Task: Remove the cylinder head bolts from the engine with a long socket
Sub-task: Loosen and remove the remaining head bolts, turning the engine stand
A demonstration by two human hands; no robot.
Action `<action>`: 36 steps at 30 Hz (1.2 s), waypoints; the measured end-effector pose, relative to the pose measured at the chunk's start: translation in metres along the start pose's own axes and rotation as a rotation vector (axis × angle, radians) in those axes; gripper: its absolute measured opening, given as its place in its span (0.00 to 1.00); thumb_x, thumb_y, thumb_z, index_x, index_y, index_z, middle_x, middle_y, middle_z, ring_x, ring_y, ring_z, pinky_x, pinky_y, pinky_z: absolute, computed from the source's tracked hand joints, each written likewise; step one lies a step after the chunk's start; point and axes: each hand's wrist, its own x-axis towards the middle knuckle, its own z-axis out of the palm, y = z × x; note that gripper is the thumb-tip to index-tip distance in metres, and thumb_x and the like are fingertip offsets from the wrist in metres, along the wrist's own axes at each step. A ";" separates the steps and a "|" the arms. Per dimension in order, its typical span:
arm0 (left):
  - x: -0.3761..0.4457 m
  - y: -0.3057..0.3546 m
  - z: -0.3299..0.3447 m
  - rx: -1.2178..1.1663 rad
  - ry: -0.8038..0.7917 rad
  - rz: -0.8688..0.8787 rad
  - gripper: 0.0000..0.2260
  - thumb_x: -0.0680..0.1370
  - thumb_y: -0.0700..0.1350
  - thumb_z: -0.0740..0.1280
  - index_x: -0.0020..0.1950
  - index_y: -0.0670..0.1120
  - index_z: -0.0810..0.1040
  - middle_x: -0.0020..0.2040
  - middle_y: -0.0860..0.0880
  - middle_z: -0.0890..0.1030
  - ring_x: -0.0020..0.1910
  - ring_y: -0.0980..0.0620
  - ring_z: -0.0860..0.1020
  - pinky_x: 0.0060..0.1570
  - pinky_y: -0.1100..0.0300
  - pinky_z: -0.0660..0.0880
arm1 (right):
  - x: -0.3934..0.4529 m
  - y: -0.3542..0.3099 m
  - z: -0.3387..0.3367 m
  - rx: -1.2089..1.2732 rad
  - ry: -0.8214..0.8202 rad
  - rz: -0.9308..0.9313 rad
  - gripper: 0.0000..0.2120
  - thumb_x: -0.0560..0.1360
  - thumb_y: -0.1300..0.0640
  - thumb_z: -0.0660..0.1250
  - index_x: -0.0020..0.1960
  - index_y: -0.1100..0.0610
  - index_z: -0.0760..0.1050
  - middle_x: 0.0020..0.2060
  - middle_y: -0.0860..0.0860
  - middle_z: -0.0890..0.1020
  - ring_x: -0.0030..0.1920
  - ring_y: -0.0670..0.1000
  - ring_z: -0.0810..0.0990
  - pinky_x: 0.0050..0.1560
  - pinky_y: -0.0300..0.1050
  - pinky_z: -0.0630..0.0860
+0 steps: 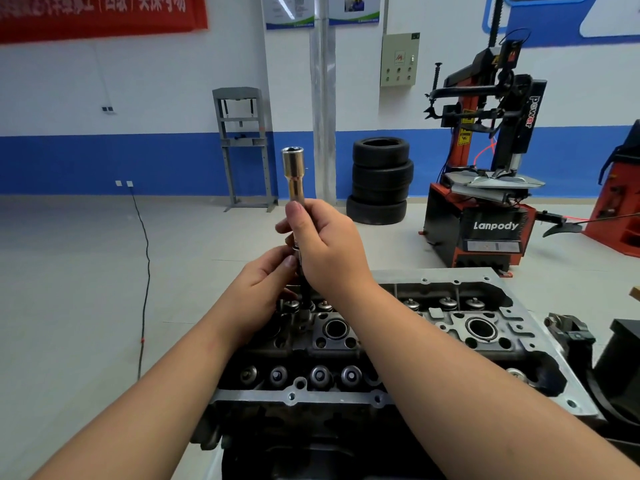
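engine (pixel 346 396) below, both hands (pixel 329 251) around upright long socket (pixel 294 174)

"Lanpody", "power" on tyre changer (pixel 485 216)

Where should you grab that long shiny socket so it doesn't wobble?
Probably around its lower shaft, from the side. The long socket stands upright with its open end on top, and that end must stay free. The right hand wraps the lower part that way, while the left hand pinches the piece below.
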 end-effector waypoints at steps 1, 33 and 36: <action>0.000 0.000 0.000 0.016 0.008 0.010 0.10 0.87 0.46 0.60 0.62 0.51 0.80 0.51 0.50 0.87 0.51 0.52 0.85 0.47 0.61 0.79 | 0.000 0.000 0.000 -0.009 -0.005 -0.002 0.10 0.84 0.51 0.61 0.52 0.54 0.79 0.42 0.45 0.83 0.42 0.42 0.80 0.46 0.45 0.79; 0.001 0.002 0.001 0.002 0.047 0.067 0.14 0.79 0.51 0.70 0.63 0.49 0.79 0.55 0.51 0.86 0.53 0.54 0.85 0.48 0.64 0.78 | 0.001 -0.001 -0.001 0.025 -0.072 -0.015 0.05 0.77 0.52 0.73 0.50 0.47 0.77 0.40 0.44 0.83 0.42 0.47 0.82 0.48 0.49 0.82; 0.000 0.002 0.002 0.022 0.051 0.054 0.11 0.79 0.52 0.69 0.60 0.51 0.80 0.50 0.53 0.87 0.45 0.58 0.84 0.43 0.67 0.77 | 0.002 0.000 -0.001 0.007 0.000 -0.018 0.05 0.77 0.54 0.73 0.46 0.50 0.76 0.38 0.45 0.82 0.41 0.48 0.82 0.46 0.51 0.81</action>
